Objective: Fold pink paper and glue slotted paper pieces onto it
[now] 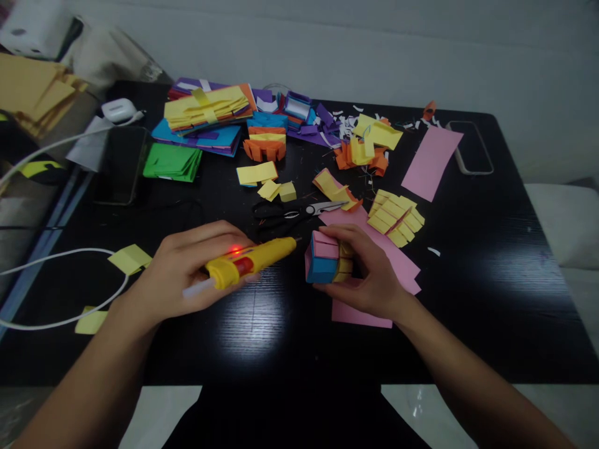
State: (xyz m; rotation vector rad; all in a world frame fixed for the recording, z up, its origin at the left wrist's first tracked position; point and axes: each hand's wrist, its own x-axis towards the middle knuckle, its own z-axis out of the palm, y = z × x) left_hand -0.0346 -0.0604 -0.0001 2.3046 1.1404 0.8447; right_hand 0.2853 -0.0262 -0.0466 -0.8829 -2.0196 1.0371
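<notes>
My left hand (187,268) is wrapped round a yellow glue gun (276,251) with a red light lit on it and a clear glue stick at its rear. Its nozzle points right, toward a small block of folded pink, blue and yellow paper (324,265). That block is gripped between the thumb and fingers of my right hand (369,271). The nozzle and the block are apart. Pink paper sheets (397,262) lie beneath my right hand. Just beyond both hands are black-handled scissors (299,212), their blades toward the right.
On the black table (491,299) lie stacked paper strips (206,111), a green bundle (172,162), folded yellow pieces (397,217), a pink sheet (431,163), a phone (119,165) and a phone case (469,148). A white cable (60,251) loops at the left.
</notes>
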